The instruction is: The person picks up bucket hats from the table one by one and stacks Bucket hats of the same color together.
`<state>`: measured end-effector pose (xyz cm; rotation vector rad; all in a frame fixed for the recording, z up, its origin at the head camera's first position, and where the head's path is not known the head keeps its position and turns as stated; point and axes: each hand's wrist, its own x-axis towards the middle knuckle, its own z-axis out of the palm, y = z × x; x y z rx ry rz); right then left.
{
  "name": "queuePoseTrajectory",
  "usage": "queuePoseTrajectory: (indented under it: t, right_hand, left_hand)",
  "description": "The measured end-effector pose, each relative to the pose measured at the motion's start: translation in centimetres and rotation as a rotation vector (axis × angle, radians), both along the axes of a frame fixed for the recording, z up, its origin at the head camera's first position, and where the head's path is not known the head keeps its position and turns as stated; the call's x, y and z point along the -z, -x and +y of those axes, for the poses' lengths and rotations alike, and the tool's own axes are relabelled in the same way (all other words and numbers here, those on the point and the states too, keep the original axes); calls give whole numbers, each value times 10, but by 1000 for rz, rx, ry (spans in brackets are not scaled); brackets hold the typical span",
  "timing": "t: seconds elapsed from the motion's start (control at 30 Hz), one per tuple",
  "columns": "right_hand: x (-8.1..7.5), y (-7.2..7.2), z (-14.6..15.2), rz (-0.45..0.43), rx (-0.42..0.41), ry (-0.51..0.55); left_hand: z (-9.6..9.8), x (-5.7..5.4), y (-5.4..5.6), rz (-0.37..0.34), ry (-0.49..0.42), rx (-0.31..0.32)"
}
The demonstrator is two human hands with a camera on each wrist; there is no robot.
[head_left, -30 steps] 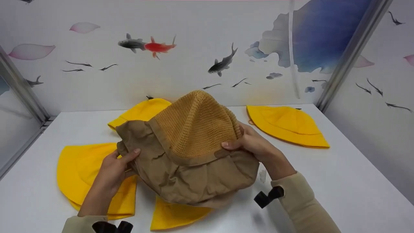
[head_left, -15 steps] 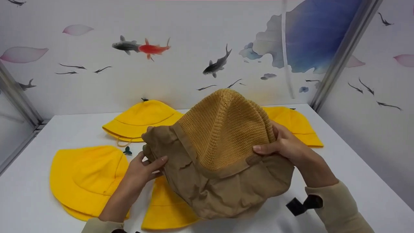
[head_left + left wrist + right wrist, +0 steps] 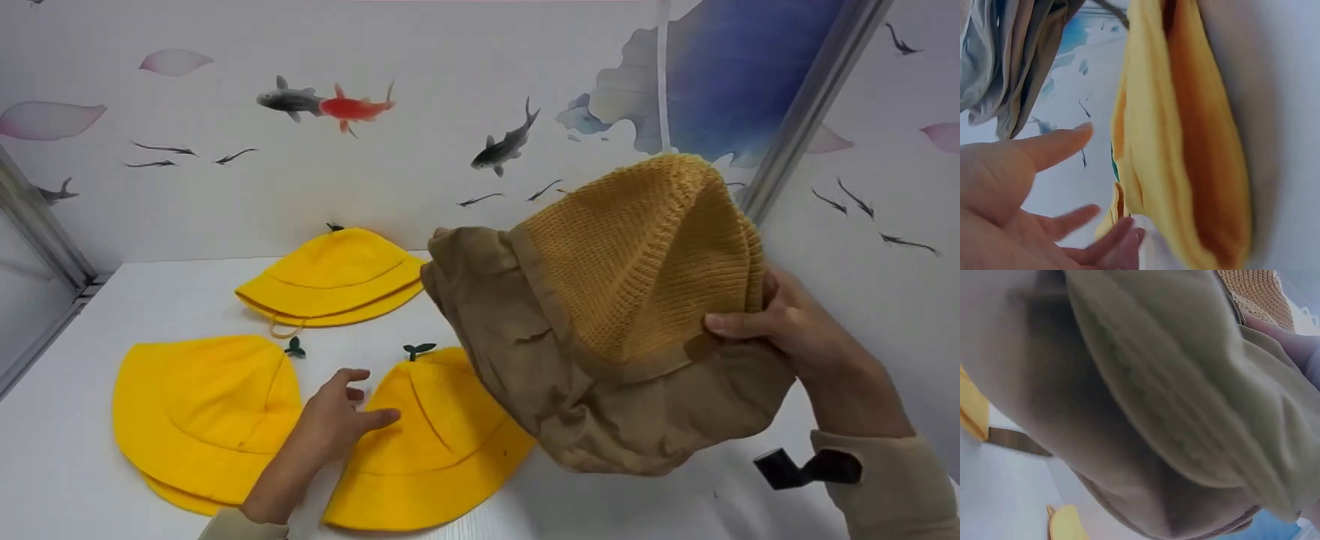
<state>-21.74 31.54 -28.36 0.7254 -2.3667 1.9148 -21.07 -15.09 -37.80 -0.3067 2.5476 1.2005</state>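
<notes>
My right hand holds a brown sun hat up off the table, thumb on the band and the other fingers behind it. The hat has a tan knitted crown and a wide cloth brim; layered edges show along it. In the right wrist view the brown brim fills most of the picture. My left hand holds nothing, its fingers apart, by a yellow bucket hat with a green sprout on top. In the left wrist view the left hand is apart from the yellow hat.
Another yellow hat lies at the left of the white table, its sprout at the side. A third yellow hat rests at the back, with a strap loop below. Printed panels enclose the table behind and at the sides.
My left hand has let go of the brown hat. The right hand has carried that hat right and up, uncovering the middle yellow hat and covering the one at back right.
</notes>
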Motion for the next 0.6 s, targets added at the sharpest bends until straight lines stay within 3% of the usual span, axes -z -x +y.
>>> queuePoseTrajectory:
  t: [0.13,0.27,0.37,0.6]
  right_hand:
    - [7,-2,29,27,59,-26]
    - [16,-4,58,28,97,-39]
    - [23,-5,78,18,103,-19]
    - [44,-4,118,7,118,33]
  left_hand:
    - [-5,2,-2,-76,109,32]
    - [-8,4,-4,-90,159,89]
    - [-8,4,-4,-86,169,124]
    - [-5,3,-1,-122,160,122]
